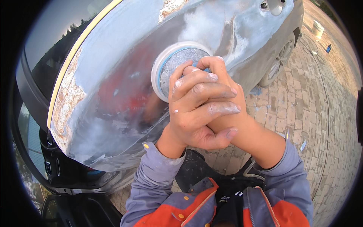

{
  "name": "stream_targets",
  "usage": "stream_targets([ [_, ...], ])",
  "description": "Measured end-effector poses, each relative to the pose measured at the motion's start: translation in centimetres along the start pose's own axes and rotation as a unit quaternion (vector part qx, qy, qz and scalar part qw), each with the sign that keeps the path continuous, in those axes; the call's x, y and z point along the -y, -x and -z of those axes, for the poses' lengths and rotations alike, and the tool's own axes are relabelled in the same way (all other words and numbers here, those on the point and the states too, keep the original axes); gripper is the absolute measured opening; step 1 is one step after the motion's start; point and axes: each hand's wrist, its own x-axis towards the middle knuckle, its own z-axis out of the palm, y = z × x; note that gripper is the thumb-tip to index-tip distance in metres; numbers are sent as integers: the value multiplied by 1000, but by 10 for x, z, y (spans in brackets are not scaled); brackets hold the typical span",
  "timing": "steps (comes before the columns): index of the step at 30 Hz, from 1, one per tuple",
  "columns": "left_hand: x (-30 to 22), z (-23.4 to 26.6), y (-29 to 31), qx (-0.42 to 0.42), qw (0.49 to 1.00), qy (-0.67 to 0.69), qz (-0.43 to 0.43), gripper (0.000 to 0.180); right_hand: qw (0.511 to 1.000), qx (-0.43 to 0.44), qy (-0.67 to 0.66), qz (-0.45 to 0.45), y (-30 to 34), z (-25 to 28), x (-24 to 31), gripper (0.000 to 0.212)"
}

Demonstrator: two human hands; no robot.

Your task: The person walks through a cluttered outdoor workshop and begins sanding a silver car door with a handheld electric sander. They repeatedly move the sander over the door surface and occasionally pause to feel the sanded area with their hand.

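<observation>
A round sanding pad [177, 62] with a white rim, a thin blue ring and a dusty grey back rests against the car door [124, 90]. The door is patchy with grey-blue filler, red paint and bare, rusty spots. My right hand [219, 72] is closed on the back of the pad; most of its grip is hidden. My left hand [196, 102] lies over the right one, its fingers wrapped across the knuckles and back. White dust coats fingers of both hands.
At the left the door stands open, with the dark car interior [56, 162] below it. A door handle [274, 5] and a wheel [281, 60] show at upper right. A white bucket [318, 29], a blue object [328, 48] and a thin cable [321, 98] lie on brick paving [314, 125].
</observation>
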Motion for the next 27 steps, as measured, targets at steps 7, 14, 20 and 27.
stream_targets([
  [7,1,14,11,-6,1000,0,-21,36,999,13,36,15,2,-11,7,43],
  [14,-27,-8,91,37,999,-31,14,32,990,-37,95,94,68,-38,-33,26],
  [20,-42,-22,159,21,998,-53,24,33,972,-39,155,174,112,-68,-61,27],
  [27,-39,-41,157,24,999,-31,24,29,980,-58,144,126,116,-63,-72,22],
])
